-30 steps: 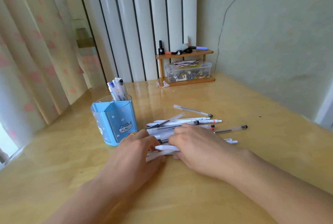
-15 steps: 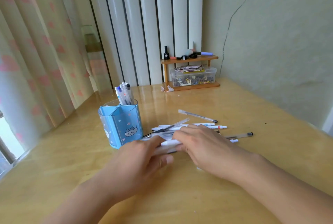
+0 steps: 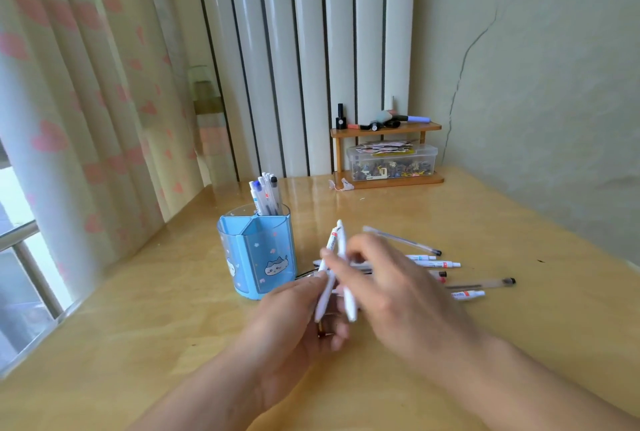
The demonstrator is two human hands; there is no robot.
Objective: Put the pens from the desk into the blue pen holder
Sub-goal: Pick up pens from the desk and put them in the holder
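The blue pen holder (image 3: pixel 258 257), with a cat picture on its front, stands on the desk left of centre; several pens (image 3: pixel 266 196) stick up from its back compartment. Two white pens (image 3: pixel 334 257) are raised nearly upright just right of the holder. My left hand (image 3: pixel 298 323) grips their lower ends from below. My right hand (image 3: pixel 388 288), blurred, pinches them from the right. Several more pens (image 3: pixel 446 269) lie loose on the desk behind my right hand, partly hidden by it.
A small wooden shelf (image 3: pixel 384 129) with a clear plastic box (image 3: pixel 393 160) of small items stands at the back by the wall corner. Curtains (image 3: pixel 86 112) and a window run along the left edge of the wooden desk (image 3: pixel 173 319).
Both hands were pressed flat on the pen pile; now they have lifted two white pens off the desk and tilted them upright. The view has moved closer.
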